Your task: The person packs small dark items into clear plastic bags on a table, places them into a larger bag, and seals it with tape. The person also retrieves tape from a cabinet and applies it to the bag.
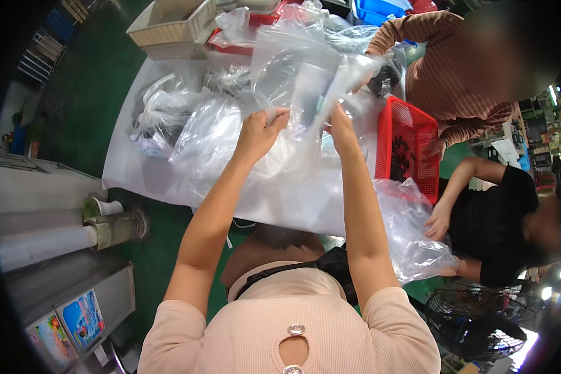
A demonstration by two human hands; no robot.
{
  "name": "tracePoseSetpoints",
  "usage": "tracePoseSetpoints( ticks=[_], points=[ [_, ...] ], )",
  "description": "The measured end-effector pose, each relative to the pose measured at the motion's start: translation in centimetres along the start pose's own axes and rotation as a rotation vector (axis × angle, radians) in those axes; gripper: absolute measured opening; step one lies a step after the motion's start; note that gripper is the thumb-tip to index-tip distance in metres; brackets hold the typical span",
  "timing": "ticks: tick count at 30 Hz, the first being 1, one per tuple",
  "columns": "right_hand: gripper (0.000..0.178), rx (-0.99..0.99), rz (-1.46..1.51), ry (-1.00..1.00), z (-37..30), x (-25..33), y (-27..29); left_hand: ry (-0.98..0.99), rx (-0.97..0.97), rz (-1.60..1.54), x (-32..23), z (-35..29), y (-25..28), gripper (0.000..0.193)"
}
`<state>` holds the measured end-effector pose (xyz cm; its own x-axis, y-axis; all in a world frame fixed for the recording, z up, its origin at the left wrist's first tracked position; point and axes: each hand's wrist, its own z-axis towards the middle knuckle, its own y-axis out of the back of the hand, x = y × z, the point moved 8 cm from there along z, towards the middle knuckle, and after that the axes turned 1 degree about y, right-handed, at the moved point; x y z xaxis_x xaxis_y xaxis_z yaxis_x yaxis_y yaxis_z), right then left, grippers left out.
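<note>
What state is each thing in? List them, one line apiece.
Clear bag: held up between both hands
Left hand: pinching the bag
Right hand: pinching the bag
Red basket: open-topped, holding dark pieces
Beige bins: stacked
White table: strewn with bags
Fan: cannot tell whether running

A beige bin (168, 30) stands at the far left corner of the white bench (321, 209), a red perforated basket (385, 140) containing small dark parts (401, 160) sits at its right edge, a black caged fan (480, 319) stands at lower right, and two coloured posters (83, 318) show at lower left beside the green floor (100, 81).
</note>
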<state>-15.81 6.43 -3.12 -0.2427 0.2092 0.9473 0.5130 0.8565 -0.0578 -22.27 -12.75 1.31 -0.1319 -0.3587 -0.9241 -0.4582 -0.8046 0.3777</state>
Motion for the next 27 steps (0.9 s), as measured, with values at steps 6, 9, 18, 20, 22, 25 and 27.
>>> tracePoseSetpoints(
  ticks=[6, 9, 18, 20, 22, 25, 27],
  points=[
    [0.054, -0.019, 0.048, 0.385, -8.2, 5.0, 0.3, -0.445, -0.369, 0.309, -6.9, -0.9, 0.8, 0.028],
    [0.051, -0.478, -0.579, 0.713, -9.3, 8.9, -0.4, -0.575, -0.354, 0.209, -10.8, -2.2, -0.5, 0.036],
    [0.033, -0.074, 0.275, 0.362, -8.4, 10.5, 9.3, -0.104, -0.016, -0.34, -8.7, 1.0, 7.8, 0.02],
    [0.033, -0.066, 0.279, 0.367, -8.6, 10.3, 9.8, -0.125, -0.015, -0.342, -9.8, 0.2, 7.3, 0.02],
    [0.033, -0.077, 0.288, 0.36, -8.9, 9.6, 10.2, -0.12, -0.005, -0.368, -9.7, 0.6, 7.2, 0.02],
    [0.029, -0.155, 0.32, 0.332, -9.4, 7.4, 11.5, -0.155, 0.044, -0.324, -10.9, 0.8, 6.0, 0.021],
    [0.023, -0.273, 0.353, 0.313, -9.3, 3.5, 13.6, -0.212, 0.072, -0.113, -12.2, 1.6, 3.9, 0.021]
  ],
)
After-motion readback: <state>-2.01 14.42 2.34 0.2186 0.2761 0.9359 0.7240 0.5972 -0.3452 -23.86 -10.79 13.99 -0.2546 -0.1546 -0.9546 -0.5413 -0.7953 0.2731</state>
